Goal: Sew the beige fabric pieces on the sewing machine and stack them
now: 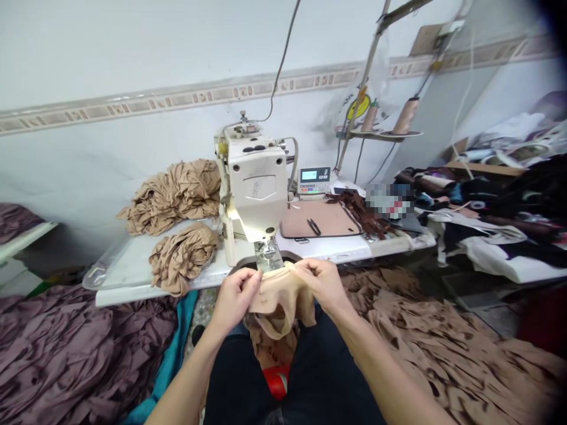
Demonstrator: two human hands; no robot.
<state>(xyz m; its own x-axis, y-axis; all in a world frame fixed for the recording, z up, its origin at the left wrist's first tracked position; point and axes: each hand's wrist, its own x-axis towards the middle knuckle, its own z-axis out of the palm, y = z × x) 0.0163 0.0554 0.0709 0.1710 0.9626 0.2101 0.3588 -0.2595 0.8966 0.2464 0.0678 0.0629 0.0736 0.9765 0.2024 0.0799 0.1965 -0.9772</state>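
"What do we see left of the white, boxy metal sewing machine (pixel 256 195)?"

"We have a crumpled tan fabric bundle (pixel 183 257) there, on the white-edged worktable (pixel 133 294)."

"And our left hand (pixel 239 295)?"

"It is in front of the machine, slightly to its left, thumb and curled fingers pinching the left end of a thin, pale beige piece of draping cloth (pixel 271 301)."

"Where is that cloth?"

"Right in front of the machine, its upper edge stretched between our hands and its folds hanging below. The edge is just before the shiny metal plate (pixel 262 258) at the machine's foot; we cannot tell whether they touch."

"How do we hold it well?"

"We judge that the edge wants to lie flat and evenly taut, not pulled long, with loose folds away from the plate and our fingertips back from it."

"Our right hand (pixel 321 282)?"

"In front of the machine, to its right, thumb and fingers closed on the cloth's upper right end. We would match the left hand's tension and height."

"Further right?"

"Beside the machine, black metal thread snips (pixel 313 227) lie on a flat pinkish-brown pad (pixel 295 218), well apart from the cloth."
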